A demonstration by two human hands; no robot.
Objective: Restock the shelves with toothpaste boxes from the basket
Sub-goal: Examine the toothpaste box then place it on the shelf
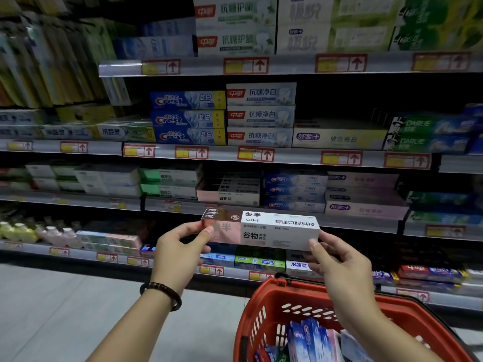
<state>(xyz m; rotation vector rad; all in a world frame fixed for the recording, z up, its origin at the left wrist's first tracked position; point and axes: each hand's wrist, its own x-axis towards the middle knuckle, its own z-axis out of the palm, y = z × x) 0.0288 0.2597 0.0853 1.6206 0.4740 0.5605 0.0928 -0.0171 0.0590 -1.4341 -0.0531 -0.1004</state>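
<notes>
A white and pink toothpaste box (264, 229) is held level in front of the shelves, between both hands. My left hand (180, 254) pinches its pink left end, thumb on the front. My right hand (337, 267) grips its white right end from below. Matching pink and white boxes (236, 195) lie stacked on the shelf just behind and above the held box. The red basket (264, 304) stands on the floor at the lower right, under my right forearm, with several blue and pink boxes (308, 338) inside.
Shelves of toothpaste boxes fill the view: blue Crest boxes (188, 118) and white boxes with red labels (261, 114) at mid height. A dark gap (342, 105) opens above the low white box to their right. Grey floor (78, 309) lies at lower left.
</notes>
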